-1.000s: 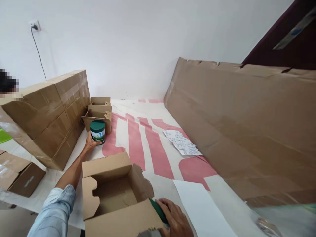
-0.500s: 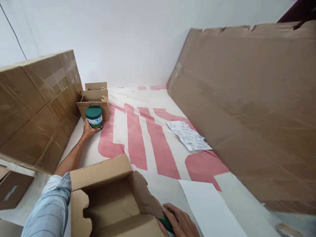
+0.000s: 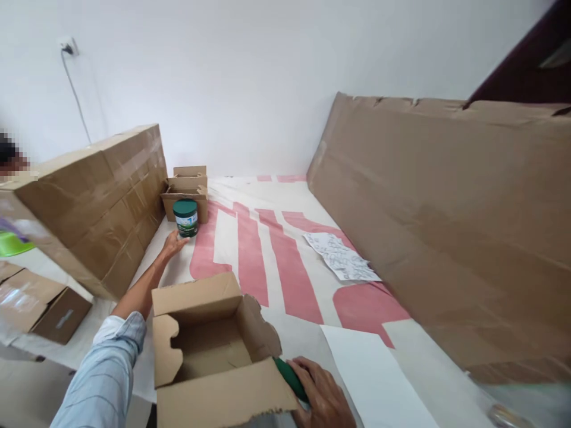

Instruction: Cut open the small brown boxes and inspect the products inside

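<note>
My left hand (image 3: 173,244) reaches far forward, fingers stretched out and open, its tips just below a green-lidded can (image 3: 185,217) standing upright on the mat. I cannot tell if the fingers still touch it. Behind the can stands a small open cardboard box (image 3: 186,191). Close to me sits a larger open, empty cardboard box (image 3: 209,351). At its right front corner my right hand (image 3: 322,397) is curled over a dark green object (image 3: 289,377), mostly hidden by the box flap.
Taped brown cartons (image 3: 89,199) are stacked at the left, with a smaller box (image 3: 42,303) below them. A big cardboard sheet (image 3: 446,226) leans along the right. A printed paper (image 3: 341,257) and a white sheet (image 3: 375,380) lie on the red-and-white mat (image 3: 267,261).
My left hand held the can a second ago; now its fingers are spread and drawn back slightly below it. The camera tilted. My right hand stayed on the green object.
</note>
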`<action>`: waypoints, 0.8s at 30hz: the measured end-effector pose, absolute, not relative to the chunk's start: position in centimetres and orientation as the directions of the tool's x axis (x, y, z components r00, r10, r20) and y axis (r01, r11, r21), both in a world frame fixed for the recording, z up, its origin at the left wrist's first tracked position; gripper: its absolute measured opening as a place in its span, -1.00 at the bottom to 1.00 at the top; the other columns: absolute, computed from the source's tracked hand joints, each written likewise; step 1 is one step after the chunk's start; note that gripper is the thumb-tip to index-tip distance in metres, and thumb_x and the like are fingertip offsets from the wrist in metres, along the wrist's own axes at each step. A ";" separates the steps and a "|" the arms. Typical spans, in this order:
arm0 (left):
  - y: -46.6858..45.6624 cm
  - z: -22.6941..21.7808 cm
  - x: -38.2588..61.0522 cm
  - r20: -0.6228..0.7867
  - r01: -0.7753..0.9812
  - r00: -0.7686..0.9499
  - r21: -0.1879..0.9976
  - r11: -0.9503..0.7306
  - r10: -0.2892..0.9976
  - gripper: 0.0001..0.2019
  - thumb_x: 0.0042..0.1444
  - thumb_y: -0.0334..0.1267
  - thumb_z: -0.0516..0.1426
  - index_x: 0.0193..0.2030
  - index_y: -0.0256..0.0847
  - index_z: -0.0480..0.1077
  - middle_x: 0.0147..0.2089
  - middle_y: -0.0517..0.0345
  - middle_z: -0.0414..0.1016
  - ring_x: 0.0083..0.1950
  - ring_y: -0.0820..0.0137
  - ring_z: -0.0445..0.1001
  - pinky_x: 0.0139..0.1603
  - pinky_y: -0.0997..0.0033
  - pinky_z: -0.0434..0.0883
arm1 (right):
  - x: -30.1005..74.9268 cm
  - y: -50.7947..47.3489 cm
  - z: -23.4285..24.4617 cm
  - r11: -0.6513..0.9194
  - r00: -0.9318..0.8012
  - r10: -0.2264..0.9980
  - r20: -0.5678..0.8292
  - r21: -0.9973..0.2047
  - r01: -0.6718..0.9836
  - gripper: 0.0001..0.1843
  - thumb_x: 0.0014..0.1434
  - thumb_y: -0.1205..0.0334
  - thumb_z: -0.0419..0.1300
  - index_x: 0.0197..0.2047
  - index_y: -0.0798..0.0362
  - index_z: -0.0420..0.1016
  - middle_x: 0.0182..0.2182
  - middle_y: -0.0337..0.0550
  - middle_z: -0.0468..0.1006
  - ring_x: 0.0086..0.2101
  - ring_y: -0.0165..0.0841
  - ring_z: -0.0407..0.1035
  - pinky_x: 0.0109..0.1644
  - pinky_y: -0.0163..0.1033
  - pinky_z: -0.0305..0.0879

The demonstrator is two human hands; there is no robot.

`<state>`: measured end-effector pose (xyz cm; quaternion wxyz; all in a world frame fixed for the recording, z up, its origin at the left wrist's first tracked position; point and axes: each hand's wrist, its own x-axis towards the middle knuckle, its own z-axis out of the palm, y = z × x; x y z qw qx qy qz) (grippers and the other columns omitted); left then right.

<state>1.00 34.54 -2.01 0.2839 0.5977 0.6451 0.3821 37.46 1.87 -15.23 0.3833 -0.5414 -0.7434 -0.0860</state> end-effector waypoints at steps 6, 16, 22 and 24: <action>20.7 -0.7 -2.1 0.119 0.486 -0.148 0.874 -0.033 0.982 -0.65 0.21 -0.11 0.36 0.05 -0.25 0.60 0.10 -0.11 0.66 0.13 0.07 0.62 0.17 0.04 0.56 | 38.1 1.4 -15.6 0.457 -0.187 0.706 0.683 -0.237 0.857 -0.61 0.46 -0.04 -0.01 0.01 0.04 0.49 -0.13 0.05 0.59 -0.17 -0.07 0.47 -0.11 -0.02 0.37; 1.1 4.0 -8.0 0.140 0.403 -0.230 0.914 -0.037 0.963 -0.44 0.03 0.15 0.40 0.12 -0.06 0.62 0.18 -0.09 0.64 0.27 -0.09 0.54 0.24 -0.06 0.52 | 37.3 0.4 -14.0 0.326 -0.067 0.789 0.610 -0.325 0.888 -0.54 0.46 -0.07 0.00 -0.12 0.10 0.56 -0.16 0.14 0.60 -0.19 -0.07 0.41 -0.09 -0.02 0.32; -2.8 -2.3 -4.8 -0.010 0.439 0.041 0.898 -0.009 0.999 0.25 -0.22 -0.11 0.52 0.60 0.16 0.01 0.56 -0.09 0.22 0.54 -0.15 0.24 0.32 -0.11 0.47 | 36.9 0.6 -14.0 0.271 -0.004 0.788 0.616 -0.341 0.900 -0.53 0.43 -0.08 0.06 0.04 0.13 0.56 -0.06 0.16 0.61 -0.07 -0.04 0.44 -0.01 0.01 0.34; -2.4 -4.5 -2.9 0.041 0.488 -0.014 0.873 -0.028 0.999 0.26 -0.23 -0.16 0.51 0.61 0.13 0.00 0.54 -0.09 0.25 0.54 -0.13 0.23 0.36 -0.07 0.45 | 36.2 0.8 -13.6 0.347 -0.016 0.770 0.638 -0.397 0.850 -0.50 0.42 -0.09 0.10 0.15 0.13 0.52 0.03 0.18 0.59 0.03 -0.01 0.45 0.08 0.07 0.38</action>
